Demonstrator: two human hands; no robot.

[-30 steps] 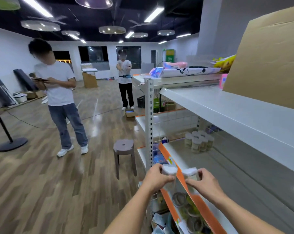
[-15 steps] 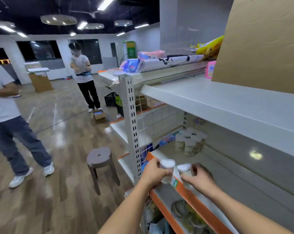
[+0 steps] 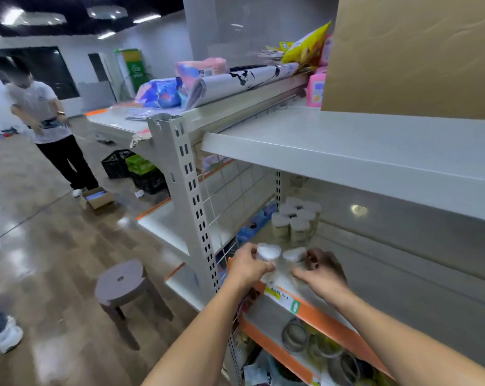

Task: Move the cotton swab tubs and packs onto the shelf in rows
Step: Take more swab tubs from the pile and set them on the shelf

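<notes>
1. Currently, left hand [image 3: 246,267] grips one swab tub [image 3: 267,256]; right hand [image 3: 320,270] grips another tub [image 3: 294,257], both above the shelf's orange front edge [image 3: 319,319].
2. Stored tubs [image 3: 294,221] stand at 12 o'clock, bare shelf between.
3. Motion blur obscures labels.

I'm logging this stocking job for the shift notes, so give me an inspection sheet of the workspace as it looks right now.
Surface: grey shelf with an orange front edge, mostly bare.
Job's things: two cotton swab tubs, left tub and right tub, held over the shelf's front edge; a cluster of tubs stands at the shelf's back left.
Clutter: round rings on the lower shelf; cardboard sheet and packets on the shelf above.
Grippers: left hand grips the left tub; right hand grips the right tub.
Cables: nothing seen.
Surroundings: stool, crates, a person standing.
</notes>
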